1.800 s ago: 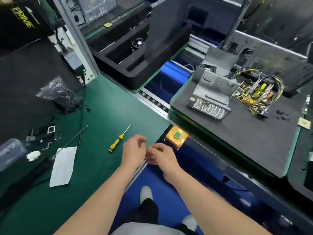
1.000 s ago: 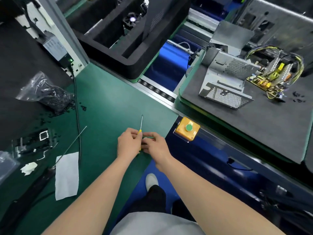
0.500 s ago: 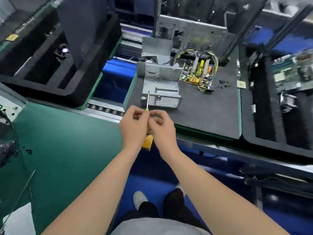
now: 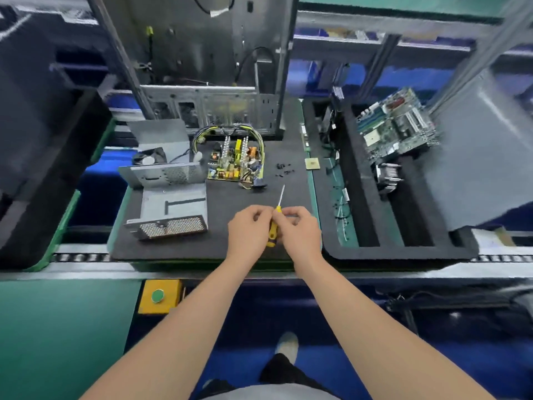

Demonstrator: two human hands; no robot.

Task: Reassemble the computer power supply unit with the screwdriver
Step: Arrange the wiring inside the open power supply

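Two hands, mine, meeting above the near part of the black desk (image 4: 222,209): left hand (image 4: 248,230) and right hand (image 4: 301,232), the fingers of both curled and pinched on one screwdriver (image 4: 272,230), yellow handle between the palms, thin shaft pointing away from me. One power supply casing (image 4: 176,202), open, lying on the desk left of my hands, mesh wall nearest me. One circuit board (image 4: 235,164) with yellow wiring, beyond the casing's right corner. One small scatter of black screws (image 4: 284,168), right of the board. One fan (image 4: 150,159), behind the casing. One motherboard (image 4: 395,129), in the black tray (image 4: 375,252) to the right.
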